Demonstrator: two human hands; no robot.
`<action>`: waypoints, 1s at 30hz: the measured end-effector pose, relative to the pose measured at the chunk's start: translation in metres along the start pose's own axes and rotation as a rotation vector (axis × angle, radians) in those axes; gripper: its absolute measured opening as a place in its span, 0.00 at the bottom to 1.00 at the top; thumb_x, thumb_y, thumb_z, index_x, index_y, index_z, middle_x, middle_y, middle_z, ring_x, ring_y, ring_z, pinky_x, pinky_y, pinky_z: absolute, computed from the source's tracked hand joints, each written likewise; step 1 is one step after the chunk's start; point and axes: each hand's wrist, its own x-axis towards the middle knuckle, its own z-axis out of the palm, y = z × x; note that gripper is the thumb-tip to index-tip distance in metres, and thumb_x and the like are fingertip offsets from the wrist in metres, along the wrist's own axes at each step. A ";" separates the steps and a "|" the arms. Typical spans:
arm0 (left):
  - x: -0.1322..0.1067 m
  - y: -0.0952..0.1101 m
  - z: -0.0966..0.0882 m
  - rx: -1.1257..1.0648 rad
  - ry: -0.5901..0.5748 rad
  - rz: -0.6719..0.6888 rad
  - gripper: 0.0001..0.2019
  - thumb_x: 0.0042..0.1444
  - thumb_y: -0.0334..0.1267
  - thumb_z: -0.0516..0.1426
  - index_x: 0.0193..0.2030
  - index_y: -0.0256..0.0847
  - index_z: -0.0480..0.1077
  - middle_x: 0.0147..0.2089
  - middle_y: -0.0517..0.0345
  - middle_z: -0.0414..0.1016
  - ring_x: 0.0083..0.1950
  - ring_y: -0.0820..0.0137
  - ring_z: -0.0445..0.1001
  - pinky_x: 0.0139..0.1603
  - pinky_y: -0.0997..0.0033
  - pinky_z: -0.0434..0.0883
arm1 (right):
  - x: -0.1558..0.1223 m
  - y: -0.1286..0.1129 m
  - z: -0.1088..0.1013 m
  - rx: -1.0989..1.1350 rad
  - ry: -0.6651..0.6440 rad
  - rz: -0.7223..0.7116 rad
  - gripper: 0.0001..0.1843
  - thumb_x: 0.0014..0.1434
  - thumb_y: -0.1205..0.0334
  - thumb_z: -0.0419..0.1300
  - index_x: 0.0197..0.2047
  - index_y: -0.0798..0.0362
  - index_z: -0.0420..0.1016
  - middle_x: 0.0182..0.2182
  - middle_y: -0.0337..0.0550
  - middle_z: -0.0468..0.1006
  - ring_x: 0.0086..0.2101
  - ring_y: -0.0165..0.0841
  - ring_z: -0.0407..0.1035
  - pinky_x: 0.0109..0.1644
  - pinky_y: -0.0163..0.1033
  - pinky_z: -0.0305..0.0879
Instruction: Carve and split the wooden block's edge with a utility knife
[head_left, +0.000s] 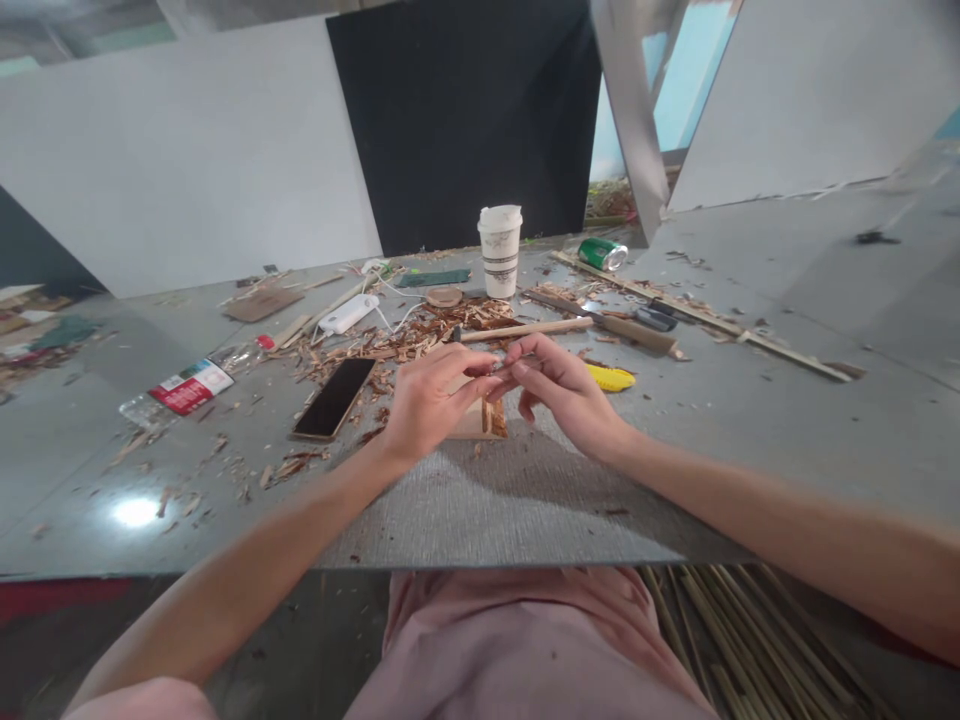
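Above the front middle of the table, my left hand (429, 398) and my right hand (564, 388) meet with their fingertips pinched close together. Something small and thin seems to be between them, but I cannot make out what. Below the hands lies a pale wooden block (471, 424) with a rougher brown strip along its right side, partly hidden by my left hand. A yellow-handled tool (612, 378) rests just beyond my right hand. Behind the fingers lies a slim wooden stick (529, 329) with a dark piece at its left end.
Wood shavings (420, 335) litter the table (750, 430). A white paper cup (500, 252) stands behind them, near a green can (601, 254) on its side. A wooden-handled blade (630, 328) lies right. Leftward are a phone (335, 398), plastic bottle (193, 386) and white power strip (349, 314).
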 end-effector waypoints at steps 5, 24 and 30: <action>0.002 -0.001 -0.001 -0.173 -0.016 -0.172 0.06 0.61 0.39 0.68 0.43 0.43 0.82 0.39 0.58 0.86 0.40 0.69 0.83 0.44 0.71 0.76 | 0.000 -0.002 0.001 0.014 -0.005 -0.025 0.12 0.72 0.50 0.60 0.44 0.48 0.66 0.35 0.41 0.81 0.37 0.33 0.79 0.28 0.33 0.66; -0.006 -0.020 0.009 -1.118 -0.193 -0.802 0.14 0.52 0.44 0.74 0.41 0.39 0.83 0.35 0.52 0.86 0.32 0.71 0.82 0.37 0.73 0.79 | 0.003 -0.001 -0.003 0.165 0.024 0.077 0.12 0.66 0.54 0.67 0.37 0.49 0.71 0.30 0.35 0.66 0.28 0.27 0.59 0.30 0.35 0.58; -0.007 -0.021 0.006 -1.170 -0.265 -0.773 0.14 0.53 0.45 0.73 0.41 0.41 0.81 0.37 0.54 0.87 0.37 0.67 0.86 0.40 0.72 0.81 | 0.003 -0.006 -0.002 0.290 -0.036 0.211 0.10 0.62 0.58 0.69 0.37 0.50 0.72 0.32 0.35 0.68 0.29 0.27 0.61 0.32 0.35 0.56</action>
